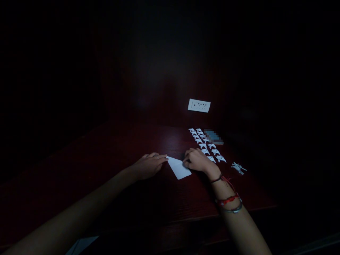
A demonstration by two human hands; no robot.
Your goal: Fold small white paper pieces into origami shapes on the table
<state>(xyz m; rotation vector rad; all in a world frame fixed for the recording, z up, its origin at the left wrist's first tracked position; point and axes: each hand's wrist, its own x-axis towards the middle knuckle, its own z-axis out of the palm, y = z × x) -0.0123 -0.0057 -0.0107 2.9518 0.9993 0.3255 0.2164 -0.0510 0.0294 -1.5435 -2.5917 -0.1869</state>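
A white piece of paper, folded to a pointed shape, lies on the dark red table between my hands. My left hand has its fingertips on the paper's upper left corner, the fingers fairly straight and close together, with a ring on one. At the paper's right edge my right hand is closed, its fingers curled and pinching the edge. Just beyond the right hand, several small folded paper pieces lie in two rows. The right fingertips are partly hidden by the hand itself.
A phone-like object, blurred out, lies beside the rows. Thin paper strips are heaped at the right. A white wall socket sits behind the table. Another pale sheet shows below the front edge. The surroundings are very dark.
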